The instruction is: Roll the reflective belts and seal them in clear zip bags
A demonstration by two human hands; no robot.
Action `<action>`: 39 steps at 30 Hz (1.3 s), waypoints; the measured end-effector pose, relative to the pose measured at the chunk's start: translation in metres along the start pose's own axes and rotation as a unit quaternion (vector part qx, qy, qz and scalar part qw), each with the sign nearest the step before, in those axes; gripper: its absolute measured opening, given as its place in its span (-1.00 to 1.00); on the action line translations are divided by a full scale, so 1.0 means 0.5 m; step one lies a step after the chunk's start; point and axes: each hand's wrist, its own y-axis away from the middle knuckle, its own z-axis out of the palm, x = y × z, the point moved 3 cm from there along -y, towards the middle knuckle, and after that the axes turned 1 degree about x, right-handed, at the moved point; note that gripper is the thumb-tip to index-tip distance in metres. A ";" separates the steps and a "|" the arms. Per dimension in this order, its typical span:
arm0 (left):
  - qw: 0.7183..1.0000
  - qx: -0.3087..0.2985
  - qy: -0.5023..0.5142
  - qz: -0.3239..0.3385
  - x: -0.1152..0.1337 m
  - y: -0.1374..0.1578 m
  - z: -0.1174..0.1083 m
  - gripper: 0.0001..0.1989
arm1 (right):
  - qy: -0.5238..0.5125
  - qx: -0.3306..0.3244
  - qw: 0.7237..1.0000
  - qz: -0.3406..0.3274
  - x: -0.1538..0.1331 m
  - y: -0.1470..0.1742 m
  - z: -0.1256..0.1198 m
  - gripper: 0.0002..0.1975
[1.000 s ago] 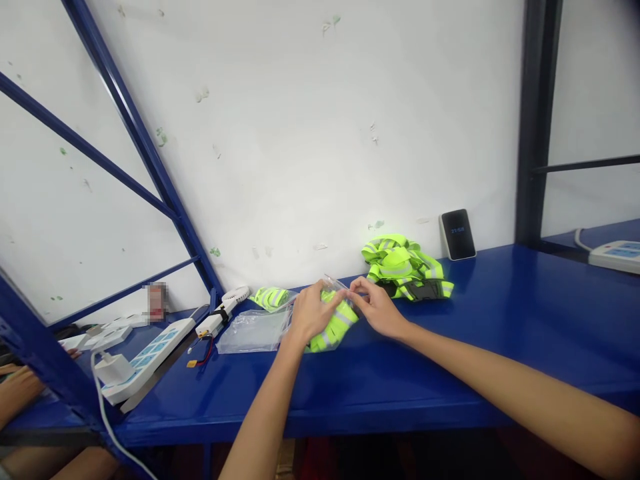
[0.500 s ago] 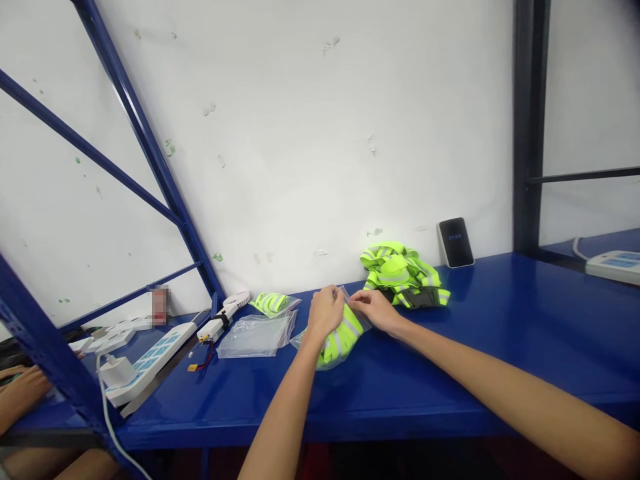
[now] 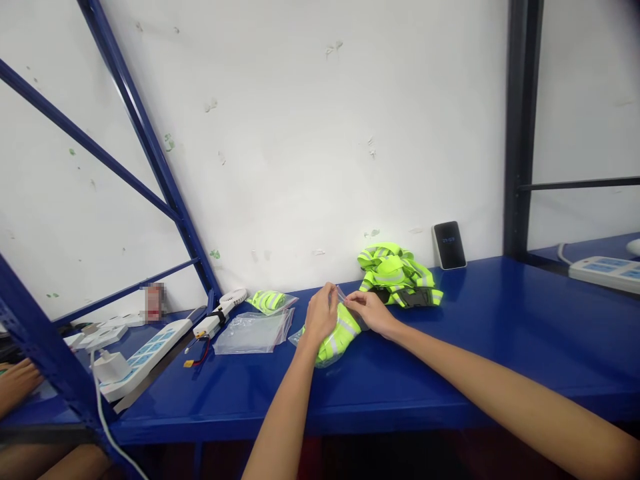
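Left grip (image 3: 321, 316), right grip (image 3: 373, 313) bare; slender forearms (image 3: 465, 366) likewise uncovered.

Left hand (image 3: 323, 315) and right hand (image 3: 369, 309) on clear bag (image 3: 327, 363) of yellow-green strap (image 3: 344, 329)

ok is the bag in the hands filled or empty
Filled: yellow-green strapping with grey stripes shows through the clear bag.

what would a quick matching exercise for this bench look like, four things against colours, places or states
Things
1. screen device
2. strap pile
3. clear bags
4. front filled bag

Places or states
A. lying flat, left of both hands
B. held by the left hand and right hand
C. black-fronted, standing near the wall
D. yellow-green, loosely heaped

Pairs: 1-C, 2-D, 3-A, 4-B
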 end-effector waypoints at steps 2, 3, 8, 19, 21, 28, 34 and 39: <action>1.000 0.001 0.012 -0.004 -0.001 -0.001 0.001 -0.77 | 0.009 0.002 1.000 -0.014 0.002 0.000 0.002 -0.73; 1.000 -0.002 0.020 -0.008 -0.003 -0.001 0.002 -0.78 | 0.015 0.003 1.000 -0.024 0.003 0.000 0.003 -0.72; 0.998 -0.031 0.054 0.004 -0.006 -0.004 0.008 -0.82 | 0.030 0.013 0.998 -0.060 0.001 0.002 0.002 -0.70; 0.991 -0.022 0.131 0.023 0.006 0.003 -0.005 -0.73 | 0.056 -0.032 0.993 -0.097 -0.029 0.002 -0.007 -0.69; 0.992 0.002 0.126 0.015 0.000 0.003 -0.009 -0.70 | 0.067 -0.071 0.993 -0.071 -0.026 0.004 -0.013 -0.68; 0.994 0.034 0.099 0.011 -0.004 0.005 -0.016 -0.70 | 0.187 -0.051 0.974 -0.117 -0.039 0.020 -0.023 -0.68; 0.995 0.066 0.074 -0.019 0.007 0.007 -0.020 -0.83 | 0.248 -0.087 0.952 -0.157 -0.047 0.030 -0.012 -0.69; 0.971 0.024 0.218 -0.098 -0.027 -0.001 -0.013 -0.70 | 0.350 -0.090 0.909 -0.209 -0.044 0.031 -0.002 -0.76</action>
